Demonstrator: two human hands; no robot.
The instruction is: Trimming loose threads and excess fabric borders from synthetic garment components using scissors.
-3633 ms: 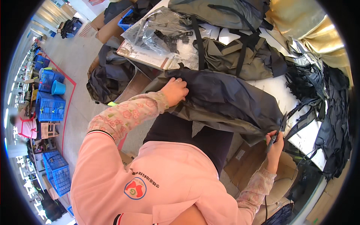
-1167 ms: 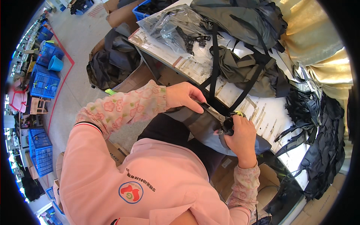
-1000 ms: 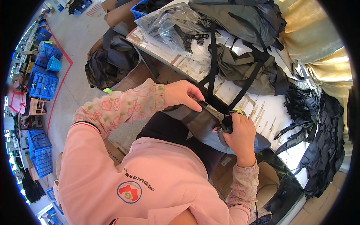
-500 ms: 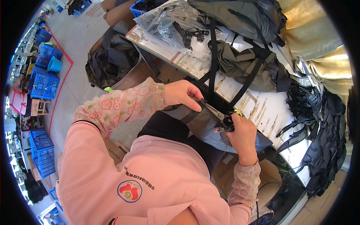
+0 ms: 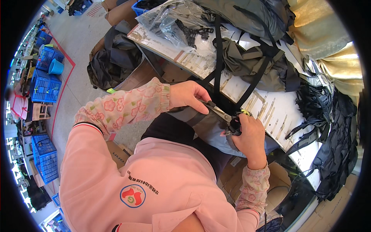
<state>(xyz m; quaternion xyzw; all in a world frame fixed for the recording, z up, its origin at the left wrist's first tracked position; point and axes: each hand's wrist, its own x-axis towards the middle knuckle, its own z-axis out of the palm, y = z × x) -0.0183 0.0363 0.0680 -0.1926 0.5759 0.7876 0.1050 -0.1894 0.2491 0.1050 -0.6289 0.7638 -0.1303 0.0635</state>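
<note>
My left hand [image 5: 190,96] pinches a black strap [image 5: 217,58] against the grey fabric bag [image 5: 216,129] that lies across my lap at the table edge. My right hand [image 5: 249,135] grips scissors [image 5: 228,118] with dark handles, the blades pointing left toward my left fingers. The strap runs up over the white worktable [image 5: 270,104] to an olive-grey bag [image 5: 255,63].
A clear plastic bag of black buckles [image 5: 177,25] lies at the table's far left. Black straps and fabric [image 5: 336,127] pile at the right. A dark bag [image 5: 114,63] and cardboard boxes sit on the floor to the left, with blue crates [image 5: 44,83] further off.
Earlier both hands held a large dark bag spread out. Now the bag lies low on my lap, my right hand holds scissors at the strap, and my left hand pinches beside them.
</note>
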